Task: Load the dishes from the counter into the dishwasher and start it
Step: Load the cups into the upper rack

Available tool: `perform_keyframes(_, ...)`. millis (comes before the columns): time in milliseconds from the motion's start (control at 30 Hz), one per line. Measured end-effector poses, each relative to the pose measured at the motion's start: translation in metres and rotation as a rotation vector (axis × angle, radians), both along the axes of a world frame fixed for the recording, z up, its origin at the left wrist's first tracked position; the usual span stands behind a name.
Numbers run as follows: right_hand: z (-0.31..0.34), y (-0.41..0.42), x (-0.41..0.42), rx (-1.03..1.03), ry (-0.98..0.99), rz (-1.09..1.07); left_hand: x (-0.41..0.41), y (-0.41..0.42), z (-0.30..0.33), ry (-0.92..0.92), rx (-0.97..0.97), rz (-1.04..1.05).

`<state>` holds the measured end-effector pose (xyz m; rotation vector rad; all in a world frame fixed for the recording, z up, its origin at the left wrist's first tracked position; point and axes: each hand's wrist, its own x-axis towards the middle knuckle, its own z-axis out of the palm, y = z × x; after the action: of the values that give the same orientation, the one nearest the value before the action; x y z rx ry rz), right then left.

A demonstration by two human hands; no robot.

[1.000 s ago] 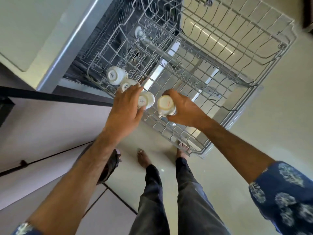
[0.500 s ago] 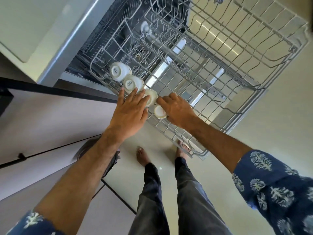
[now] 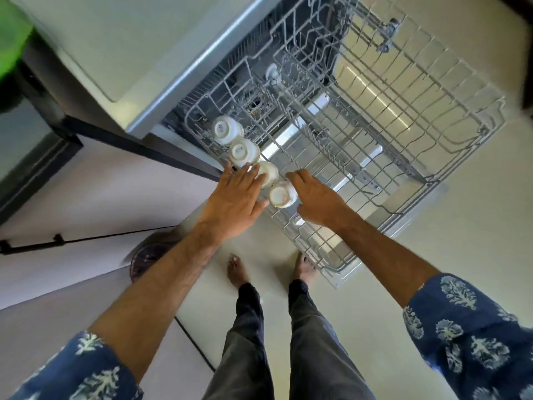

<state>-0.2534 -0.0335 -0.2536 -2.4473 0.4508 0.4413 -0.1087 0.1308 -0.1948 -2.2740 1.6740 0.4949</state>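
Several white cups stand upside down in a row along the left edge of the pulled-out wire rack [image 3: 487, 131]: a first cup [image 3: 222, 131], a second cup [image 3: 242, 153], a third cup [image 3: 271, 172] and a fourth cup [image 3: 281, 196]. My left hand [image 3: 233, 203] lies flat with straight fingers, and the fingertips touch the third cup. Just right of the fourth cup is my right hand [image 3: 315, 202], fingers relaxed and spread beside the cup, gripping nothing.
The open dishwasher door [image 3: 343, 255] lies under the rack, with my bare feet at its near corner. A grey counter edge [image 3: 184, 79] runs above left. A green thing [image 3: 11, 39] is at top left. A dark round object [image 3: 145, 256] sits on the floor by the cabinet.
My right hand set the fourth cup upside down in the rack beside the third and loosened its grip. My left hand stayed on the third cup.
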Motion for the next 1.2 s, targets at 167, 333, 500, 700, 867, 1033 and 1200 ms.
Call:
perform_keyframes(167,0.084,0.015,0.002,-0.107,-0.095,0.105,-0.021,0.043,0.057,0.022,-0.025,0.192)
perform_keyframes(333,0.182,0.069,0.030,-0.213,-0.274,0.336,-0.031,0.113,0.132,-0.061,-0.121,0.465)
perform_keyframes(500,0.254,0.151,0.090,-0.252,-0.460,0.599,-0.020,0.209,0.189,-0.202,-0.251,0.694)
perform_keyframes(700,0.308,0.300,0.165,-0.358,-0.607,0.880,-0.017,0.361,0.240,-0.349,-0.355,1.000)
perform_keyframes(867,0.338,0.444,0.199,-0.303,-0.676,1.029,-0.034,0.504,0.264,-0.429,-0.334,1.243)
perform_keyframes(1033,0.354,0.581,0.213,-0.229,-0.740,1.197,-0.067,0.625,0.281,-0.520,-0.314,1.455)
perform_keyframes(1200,0.371,0.692,0.218,-0.178,-0.788,1.335,-0.090,0.711,0.289,-0.566,-0.310,1.637)
